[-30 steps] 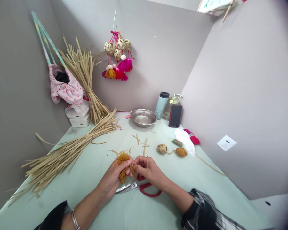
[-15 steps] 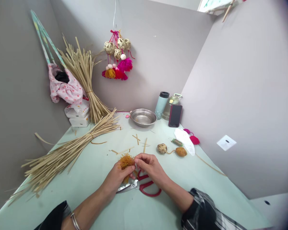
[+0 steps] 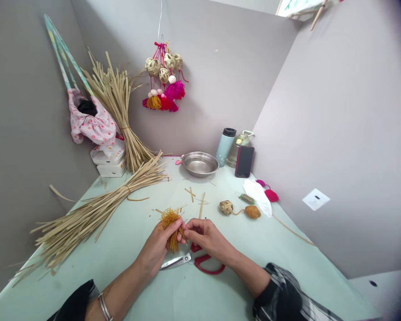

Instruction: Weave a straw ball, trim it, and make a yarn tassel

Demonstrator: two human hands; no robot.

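My left hand [image 3: 155, 249] pinches a mustard-yellow yarn tassel [image 3: 170, 221] just above the pale green table [image 3: 127, 232], fingers closed round its bound middle. My right hand [image 3: 205, 236] meets it from the right, thumb and fingers pinched on the same tassel. Red-handled scissors [image 3: 194, 261] lie flat on the table right under both hands, partly hidden by them.
A bundle of straw strips [image 3: 96, 207] lies at left and another bundle [image 3: 120, 111] leans in the corner. A steel bowl [image 3: 199, 163], a tumbler [image 3: 225, 147], a phone [image 3: 244, 161], a small woven ball with a yellow pom-pom [image 3: 240, 210] and pink pom-poms [image 3: 269, 192] sit behind. Woven balls with tassels [image 3: 163, 80] hang above.
Both hands have kept working the tassel between them; it rose a little half a second ago and now sits lower again with its strands pointing toward me.
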